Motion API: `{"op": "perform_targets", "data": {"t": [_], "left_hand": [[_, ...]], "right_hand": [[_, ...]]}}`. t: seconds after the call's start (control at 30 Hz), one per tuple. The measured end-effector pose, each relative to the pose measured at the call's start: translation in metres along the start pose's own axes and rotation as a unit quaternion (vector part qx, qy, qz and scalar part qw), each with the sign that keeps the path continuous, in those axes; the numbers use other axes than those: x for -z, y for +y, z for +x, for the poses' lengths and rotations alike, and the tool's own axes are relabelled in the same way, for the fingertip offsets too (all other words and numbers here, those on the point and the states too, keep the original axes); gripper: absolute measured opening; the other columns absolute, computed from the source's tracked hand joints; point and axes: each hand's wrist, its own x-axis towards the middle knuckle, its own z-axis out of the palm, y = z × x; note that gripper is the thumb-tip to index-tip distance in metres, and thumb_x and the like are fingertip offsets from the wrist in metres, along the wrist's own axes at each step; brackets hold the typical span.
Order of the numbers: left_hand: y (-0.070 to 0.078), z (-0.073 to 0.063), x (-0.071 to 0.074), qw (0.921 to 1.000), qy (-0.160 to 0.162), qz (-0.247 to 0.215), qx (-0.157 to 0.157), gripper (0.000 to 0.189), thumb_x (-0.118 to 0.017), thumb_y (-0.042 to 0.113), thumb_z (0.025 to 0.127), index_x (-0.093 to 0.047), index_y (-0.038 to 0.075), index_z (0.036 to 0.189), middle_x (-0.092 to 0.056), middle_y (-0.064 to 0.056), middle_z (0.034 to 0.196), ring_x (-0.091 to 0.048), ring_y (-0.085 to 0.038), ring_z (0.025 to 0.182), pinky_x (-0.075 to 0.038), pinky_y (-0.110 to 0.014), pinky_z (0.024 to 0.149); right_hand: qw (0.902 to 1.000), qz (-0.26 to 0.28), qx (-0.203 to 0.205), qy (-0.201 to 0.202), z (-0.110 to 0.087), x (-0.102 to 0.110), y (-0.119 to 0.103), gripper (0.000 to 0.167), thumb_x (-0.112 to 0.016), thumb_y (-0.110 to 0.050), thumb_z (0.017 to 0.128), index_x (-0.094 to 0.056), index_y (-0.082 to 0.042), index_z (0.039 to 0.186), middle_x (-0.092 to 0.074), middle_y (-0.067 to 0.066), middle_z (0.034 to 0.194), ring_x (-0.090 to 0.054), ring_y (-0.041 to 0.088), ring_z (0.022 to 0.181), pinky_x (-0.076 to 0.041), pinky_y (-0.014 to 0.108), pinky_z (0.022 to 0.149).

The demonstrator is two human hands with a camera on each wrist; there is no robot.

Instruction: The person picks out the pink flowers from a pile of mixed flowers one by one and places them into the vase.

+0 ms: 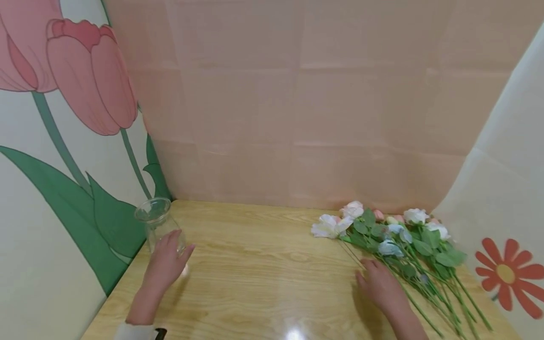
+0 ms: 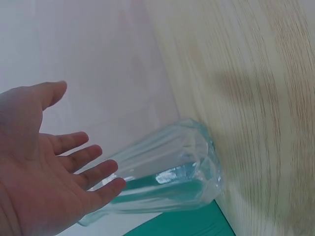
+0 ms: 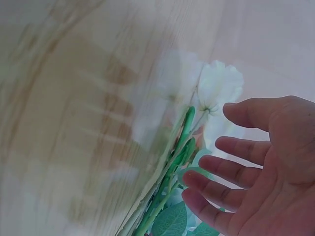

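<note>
A clear glass vase (image 1: pixel 154 211) stands at the table's left side, its lower part partly hidden behind my left hand (image 1: pixel 165 262). In the left wrist view the fingers of that hand are spread, with the ribbed vase (image 2: pixel 167 172) right beyond the fingertips. My right hand (image 1: pixel 384 288) is over the left edge of a pile of artificial flowers (image 1: pixel 399 236), close to the thin stems of a white flower (image 1: pixel 328 226). Seen from the right wrist, its fingers are extended and apart, beside the green stems (image 3: pixel 162 191) and a white blossom (image 3: pixel 221 83).
The pile has white, pink and pale blue blooms with long green stems reaching toward the front right of the wooden table (image 1: pixel 246 269). A pink cloth backdrop (image 1: pixel 297 104) hangs behind. Printed panels with a tulip (image 1: pixel 91 75) and a red flower (image 1: pixel 505 274) flank the table.
</note>
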Motion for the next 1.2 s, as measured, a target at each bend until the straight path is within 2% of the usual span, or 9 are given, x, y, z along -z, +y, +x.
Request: {"op": "perform_targets", "data": {"t": [0.2,0.37,0.67,0.87,1.1,1.2], "left_hand": [[-0.008,0.000,0.008,0.9995,-0.012,-0.015,0.024,0.065,-0.061,0.030,0.102,-0.039,-0.015,0.144,-0.043,-0.037,0.143,-0.040,-0.054,0.132,-0.039,-0.066,0.105],[-0.014,0.000,0.014,0.9993,-0.002,-0.019,0.033,0.065,-0.061,0.031,0.102,-0.040,-0.014,0.143,-0.043,-0.037,0.142,-0.038,-0.056,0.132,-0.038,-0.068,0.104],[-0.022,-0.001,0.019,0.9989,0.035,-0.009,0.028,0.059,-0.065,0.027,0.100,-0.046,-0.017,0.135,-0.046,-0.041,0.133,-0.041,-0.061,0.122,-0.038,-0.070,0.100],[-0.027,-0.001,0.026,0.9975,0.038,-0.032,0.049,0.062,-0.064,0.025,0.100,-0.042,-0.019,0.138,-0.043,-0.043,0.134,-0.037,-0.060,0.125,-0.034,-0.070,0.104],[-0.040,0.003,0.029,0.9938,0.082,-0.040,0.064,0.065,-0.066,0.022,0.097,-0.039,-0.024,0.134,-0.043,-0.046,0.127,-0.038,-0.062,0.120,-0.033,-0.070,0.101],[-0.044,0.005,0.030,0.9919,0.089,-0.049,0.075,0.069,-0.068,0.022,0.096,-0.036,-0.025,0.135,-0.041,-0.046,0.128,-0.037,-0.061,0.121,-0.033,-0.070,0.101]], "right_hand": [[1.0000,-0.005,-0.001,0.004,-0.002,0.000,0.003,0.040,-0.070,-0.018,0.093,-0.063,0.010,0.121,-0.064,0.031,0.111,-0.063,0.051,0.100,-0.051,0.063,0.086],[0.9996,-0.005,-0.017,-0.024,-0.001,0.000,0.007,0.040,-0.065,-0.019,0.096,-0.061,0.011,0.123,-0.063,0.032,0.113,-0.062,0.052,0.102,-0.050,0.064,0.086],[0.9992,-0.008,-0.018,-0.035,0.001,-0.002,0.011,0.039,-0.065,-0.017,0.096,-0.061,0.011,0.122,-0.063,0.031,0.112,-0.062,0.053,0.100,-0.051,0.064,0.084],[0.9981,-0.011,-0.028,-0.054,0.003,-0.003,0.014,0.039,-0.064,-0.019,0.097,-0.061,0.010,0.124,-0.063,0.032,0.114,-0.062,0.053,0.101,-0.051,0.063,0.085],[0.9979,-0.012,-0.033,-0.054,0.002,-0.004,0.015,0.039,-0.062,-0.019,0.098,-0.061,0.010,0.124,-0.062,0.033,0.115,-0.060,0.054,0.103,-0.050,0.064,0.086],[0.9977,-0.015,-0.033,-0.058,0.002,-0.003,0.015,0.039,-0.063,-0.018,0.097,-0.061,0.010,0.123,-0.062,0.033,0.115,-0.060,0.054,0.103,-0.050,0.064,0.086]]}}
